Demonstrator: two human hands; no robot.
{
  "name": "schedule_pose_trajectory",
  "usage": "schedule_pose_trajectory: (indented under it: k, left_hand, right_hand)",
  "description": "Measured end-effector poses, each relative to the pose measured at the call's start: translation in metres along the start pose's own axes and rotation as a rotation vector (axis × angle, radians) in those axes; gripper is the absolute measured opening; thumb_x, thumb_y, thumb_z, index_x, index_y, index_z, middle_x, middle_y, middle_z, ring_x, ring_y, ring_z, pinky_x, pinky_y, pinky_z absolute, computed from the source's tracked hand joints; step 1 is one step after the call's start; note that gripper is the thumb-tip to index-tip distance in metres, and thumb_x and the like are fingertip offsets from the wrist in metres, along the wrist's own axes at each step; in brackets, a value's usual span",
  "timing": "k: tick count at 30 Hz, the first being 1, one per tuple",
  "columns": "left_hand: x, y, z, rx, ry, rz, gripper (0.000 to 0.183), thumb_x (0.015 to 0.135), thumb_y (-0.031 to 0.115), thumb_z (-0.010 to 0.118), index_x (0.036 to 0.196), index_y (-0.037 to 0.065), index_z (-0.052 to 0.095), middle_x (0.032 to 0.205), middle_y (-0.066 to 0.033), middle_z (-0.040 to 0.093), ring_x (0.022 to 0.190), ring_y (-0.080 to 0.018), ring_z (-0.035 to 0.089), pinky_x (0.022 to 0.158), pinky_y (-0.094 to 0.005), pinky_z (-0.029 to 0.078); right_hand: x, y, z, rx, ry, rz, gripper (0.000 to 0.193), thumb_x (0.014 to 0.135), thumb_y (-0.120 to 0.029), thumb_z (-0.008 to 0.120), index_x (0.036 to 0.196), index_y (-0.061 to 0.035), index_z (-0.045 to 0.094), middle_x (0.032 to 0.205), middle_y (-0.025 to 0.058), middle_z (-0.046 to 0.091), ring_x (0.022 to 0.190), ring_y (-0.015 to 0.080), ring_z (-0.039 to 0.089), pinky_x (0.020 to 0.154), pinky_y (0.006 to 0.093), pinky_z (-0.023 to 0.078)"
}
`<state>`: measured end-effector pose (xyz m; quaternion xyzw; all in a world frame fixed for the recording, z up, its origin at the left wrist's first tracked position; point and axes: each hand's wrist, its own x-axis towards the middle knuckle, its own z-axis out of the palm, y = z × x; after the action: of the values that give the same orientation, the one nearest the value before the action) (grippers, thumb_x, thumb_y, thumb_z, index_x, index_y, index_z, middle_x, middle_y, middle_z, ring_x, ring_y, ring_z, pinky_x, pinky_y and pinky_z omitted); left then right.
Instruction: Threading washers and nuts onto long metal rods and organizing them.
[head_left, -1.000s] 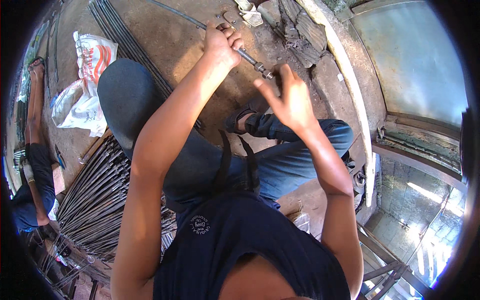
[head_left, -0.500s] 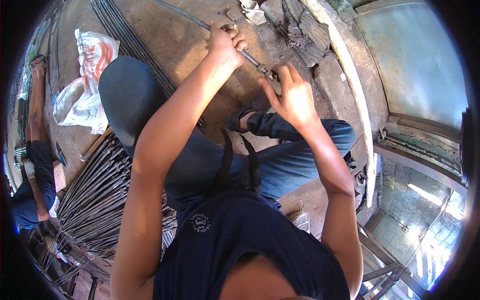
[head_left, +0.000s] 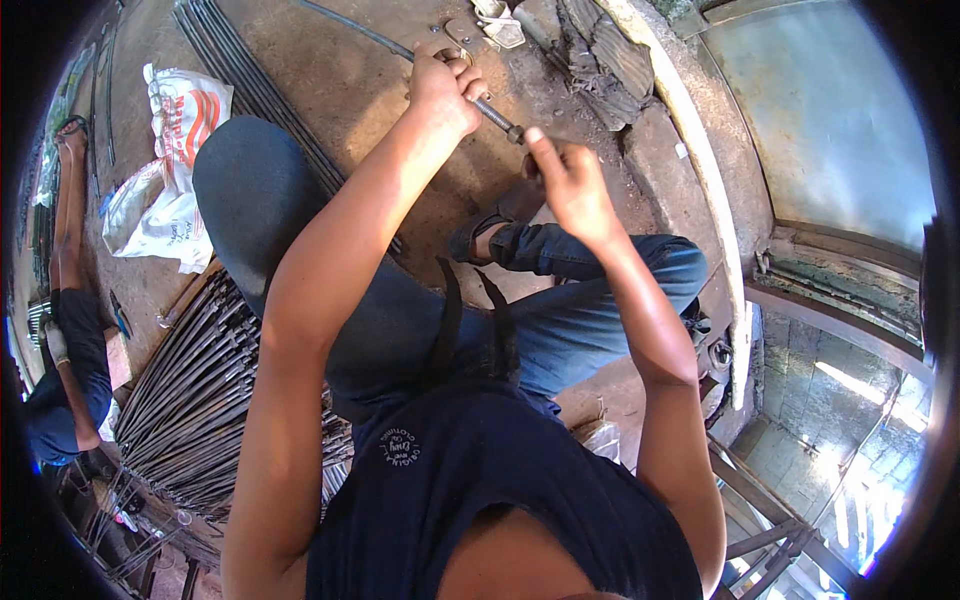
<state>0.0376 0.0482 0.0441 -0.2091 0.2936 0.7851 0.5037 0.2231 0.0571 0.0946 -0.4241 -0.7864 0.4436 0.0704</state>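
Observation:
A long metal rod (head_left: 365, 32) slants from the top edge down to the right, its lower part threaded. My left hand (head_left: 447, 92) is closed around it, fingers wrapped over the shaft. Just below, a nut (head_left: 515, 134) sits on the threaded part. My right hand (head_left: 572, 185) is closed at the rod's lower end, thumb laid along the top next to the nut. The fingers cover that tip, so what else is there is hidden.
Long rods (head_left: 262, 90) lie on the floor at left, beside a white sack (head_left: 180, 215) and a large pile of rods (head_left: 190, 400). Another person's legs (head_left: 70, 220) show at far left. A pale curved pole (head_left: 715, 190) runs along the right.
My right hand has gone from fingers spread around the fittings at the rod's end to a closed grip with the thumb on top. My left hand keeps its hold on the rod.

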Motion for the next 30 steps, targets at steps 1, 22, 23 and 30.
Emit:
schedule_pose_trajectory:
  k: [1,22,23,30]
  left_hand:
    - [0.0,0.0,0.001,-0.001,-0.002,0.0,0.047,0.098,0.047,0.031,0.073,0.009,0.041,0.053,0.0021,0.029,0.043,-0.0113,0.024,0.038,-0.0252,0.019]
    - [0.007,-0.006,-0.001,0.038,0.068,0.029,0.045,0.097,0.049,0.035,0.073,0.011,0.041,0.055,0.0024,0.031,0.044,-0.0112,0.025,0.04,-0.0265,0.019]
    - [0.006,-0.006,-0.003,0.04,0.061,0.022,0.045,0.097,0.049,0.035,0.073,0.01,0.041,0.056,0.0022,0.031,0.044,-0.0113,0.026,0.04,-0.0264,0.019]
    - [0.008,-0.009,-0.003,0.011,0.056,-0.009,0.045,0.096,0.049,0.036,0.075,0.01,0.042,0.059,0.0016,0.033,0.045,-0.0113,0.028,0.039,-0.026,0.02]
  right_hand:
    - [-0.001,0.003,0.0,-0.001,0.001,-0.001,0.036,0.086,-0.032,0.064,0.079,0.004,0.061,0.065,0.0223,0.059,0.065,0.03,0.062,0.06,0.0406,0.047]
    - [-0.016,0.0,0.01,-0.493,0.381,-0.579,0.025,0.085,-0.022,0.065,0.08,0.0027,0.059,0.064,0.018,0.056,0.063,0.0406,0.061,0.054,0.0411,0.049]
    - [-0.015,0.001,0.01,-0.378,0.276,-0.42,0.028,0.087,-0.023,0.064,0.078,0.0023,0.058,0.059,0.0159,0.053,0.059,0.0378,0.061,0.052,0.0389,0.048]
    - [-0.013,-0.007,0.014,0.12,0.172,-0.193,0.034,0.091,-0.027,0.056,0.073,0.002,0.055,0.054,0.0128,0.052,0.046,0.0266,0.054,0.055,0.0337,0.048]
